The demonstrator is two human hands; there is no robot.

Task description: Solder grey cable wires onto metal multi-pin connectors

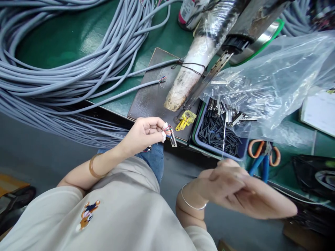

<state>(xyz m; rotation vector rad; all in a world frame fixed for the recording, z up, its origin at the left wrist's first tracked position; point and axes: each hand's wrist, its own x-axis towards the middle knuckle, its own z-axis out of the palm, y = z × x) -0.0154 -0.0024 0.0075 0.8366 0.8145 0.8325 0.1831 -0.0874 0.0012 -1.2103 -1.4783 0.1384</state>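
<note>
My left hand (pixel 148 134) is closed in a pinch, with white covers on the thumb and fingertip. From the pinch, thin coloured wires (pixel 168 128) run to a small metal multi-pin connector (pixel 173 138), held just off the bench edge. My right hand (pixel 240 190) is smeared by motion, its fingers curled, in front of the bench to the right. A thin silvery wire (pixel 224 139) runs down over the bin to its fingers. Near the connector, a soldering iron's metal shaft (pixel 206 78) slants down beside a white-wrapped tube (pixel 184 78).
Coiled grey cables (pixel 104 66) cover the bench's left. A blue bin (pixel 195 139) holds black tubing pieces (pixel 217 134), with connectors in a plastic bag (pixel 277 90) above. Orange-and-blue pliers (pixel 264 158) lie right of it. A yellow clip-like piece (pixel 185 121) lies on the brown board (pixel 146 101).
</note>
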